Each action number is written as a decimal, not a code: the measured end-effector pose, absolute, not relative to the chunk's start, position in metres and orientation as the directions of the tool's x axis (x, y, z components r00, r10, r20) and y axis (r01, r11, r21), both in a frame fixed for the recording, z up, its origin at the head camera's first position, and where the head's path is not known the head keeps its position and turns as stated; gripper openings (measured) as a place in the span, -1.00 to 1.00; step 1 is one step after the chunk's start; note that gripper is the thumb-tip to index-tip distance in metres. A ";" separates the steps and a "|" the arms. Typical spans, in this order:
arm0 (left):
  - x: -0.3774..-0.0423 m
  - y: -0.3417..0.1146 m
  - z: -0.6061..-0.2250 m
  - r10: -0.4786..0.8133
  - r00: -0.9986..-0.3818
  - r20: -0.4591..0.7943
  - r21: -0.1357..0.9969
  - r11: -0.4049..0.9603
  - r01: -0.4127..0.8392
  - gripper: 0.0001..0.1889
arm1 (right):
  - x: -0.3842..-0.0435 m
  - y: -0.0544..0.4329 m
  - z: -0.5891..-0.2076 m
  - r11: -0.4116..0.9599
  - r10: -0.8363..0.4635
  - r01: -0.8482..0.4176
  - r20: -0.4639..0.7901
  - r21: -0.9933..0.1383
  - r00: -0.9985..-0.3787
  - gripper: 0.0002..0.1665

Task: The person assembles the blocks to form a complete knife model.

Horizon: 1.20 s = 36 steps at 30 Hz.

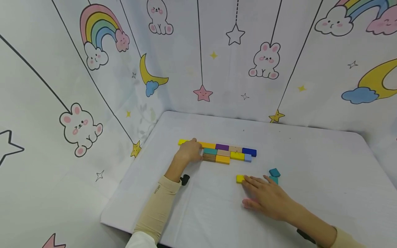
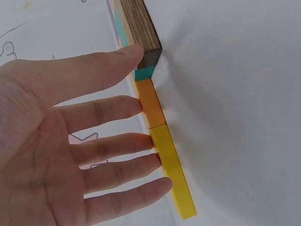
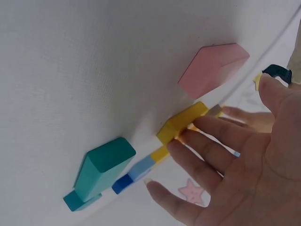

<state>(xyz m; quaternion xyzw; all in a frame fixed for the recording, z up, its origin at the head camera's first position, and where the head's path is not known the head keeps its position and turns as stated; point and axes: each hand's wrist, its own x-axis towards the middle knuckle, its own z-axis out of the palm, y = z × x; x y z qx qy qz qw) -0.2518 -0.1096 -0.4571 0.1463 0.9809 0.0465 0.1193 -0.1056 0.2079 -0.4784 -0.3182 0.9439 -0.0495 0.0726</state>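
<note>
Flat colored blocks lie side by side in three joined rows on the table. At their left end is my left hand [image 1: 188, 151], its fingertips on the yellow block [image 2: 176, 174] and orange block [image 2: 151, 103] of the far row. The thumb of that hand touches the brown wooden block [image 2: 141, 30] in the nearest row. My right hand [image 1: 270, 198] spreads over the tabletop closer to me, with extended fingers touching a loose yellow block [image 3: 181, 122]. A pink block [image 3: 211, 68] lies by its thumb, mostly covered in the head view.
Beyond the right hand's fingers sit two teal blocks, a farther one [image 1: 274, 172] and a nearer one [image 1: 273, 179]. A dark blue block [image 1: 249, 152] ends the far row. The white table [image 1: 325, 172] meets a printed cloth wall [image 1: 217, 69] at its back and left.
</note>
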 end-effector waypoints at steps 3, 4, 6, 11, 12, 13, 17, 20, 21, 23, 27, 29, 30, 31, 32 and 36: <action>-0.251 -0.110 -0.457 0.296 -0.930 -0.217 0.132 0.953 0.273 -0.47 | -0.110 0.207 -0.478 0.796 -0.605 -0.593 -0.119 -0.122 -0.787 -0.16; -0.252 -0.110 -0.457 0.296 -0.930 -0.216 0.132 0.953 0.272 -0.46 | -0.112 0.206 -0.478 0.795 -0.606 -0.596 -0.119 -0.116 -0.786 -0.17; -0.252 -0.110 -0.457 0.296 -0.930 -0.217 0.133 0.953 0.272 -0.46 | -0.115 0.205 -0.477 0.790 -0.614 -0.606 -0.112 -0.099 -0.782 -0.18; -0.252 -0.110 -0.456 0.295 -0.930 -0.220 0.136 0.953 0.270 -0.46 | -0.123 0.203 -0.477 0.781 -0.625 -0.619 -0.090 -0.084 -0.776 -0.18; -0.252 -0.110 -0.456 0.295 -0.930 -0.220 0.135 0.953 0.271 -0.46 | -0.124 0.202 -0.477 0.781 -0.625 -0.619 -0.089 -0.083 -0.776 -0.17; -0.252 -0.110 -0.456 0.295 -0.930 -0.221 0.133 0.953 0.271 -0.46 | -0.126 0.201 -0.477 0.781 -0.624 -0.619 -0.086 -0.081 -0.776 -0.17; -0.252 -0.110 -0.454 0.297 -0.929 -0.221 0.129 0.953 0.274 -0.46 | -0.130 0.198 -0.476 0.784 -0.621 -0.616 -0.091 -0.083 -0.778 -0.16; -0.251 -0.109 -0.454 0.303 -0.928 -0.219 0.129 0.951 0.280 -0.46 | -0.132 0.196 -0.475 0.786 -0.618 -0.612 -0.092 -0.088 -0.781 -0.16; -0.251 -0.109 -0.454 0.305 -0.927 -0.218 0.129 0.951 0.282 -0.46 | -0.133 0.196 -0.475 0.787 -0.617 -0.611 -0.093 -0.090 -0.781 -0.16; -0.251 -0.110 -0.454 0.309 -0.926 -0.217 0.125 0.950 0.287 -0.47 | -0.134 0.195 -0.474 0.787 -0.617 -0.610 -0.095 -0.094 -0.781 -0.16; -0.251 -0.110 -0.454 0.310 -0.926 -0.217 0.123 0.949 0.289 -0.46 | -0.137 0.193 -0.473 0.786 -0.619 -0.611 -0.094 -0.095 -0.780 -0.17; -0.251 -0.110 -0.454 0.310 -0.925 -0.217 0.123 0.949 0.290 -0.46 | -0.139 0.193 -0.474 0.784 -0.621 -0.614 -0.089 -0.090 -0.779 -0.18; -0.251 -0.110 -0.454 0.311 -0.925 -0.217 0.122 0.949 0.290 -0.46 | -0.140 0.193 -0.474 0.783 -0.621 -0.615 -0.086 -0.088 -0.779 -0.17; -0.251 -0.110 -0.454 0.311 -0.925 -0.217 0.122 0.949 0.291 -0.46 | -0.141 0.192 -0.474 0.783 -0.622 -0.615 -0.083 -0.089 -0.779 -0.17; -0.251 -0.110 -0.454 0.312 -0.925 -0.217 0.120 0.949 0.292 -0.47 | -0.142 0.192 -0.474 0.783 -0.622 -0.616 -0.080 -0.088 -0.779 -0.17; -0.252 -0.110 -0.456 0.312 -0.925 -0.219 0.118 0.949 0.292 -0.46 | -0.145 0.192 -0.476 0.784 -0.621 -0.616 -0.075 -0.080 -0.780 -0.17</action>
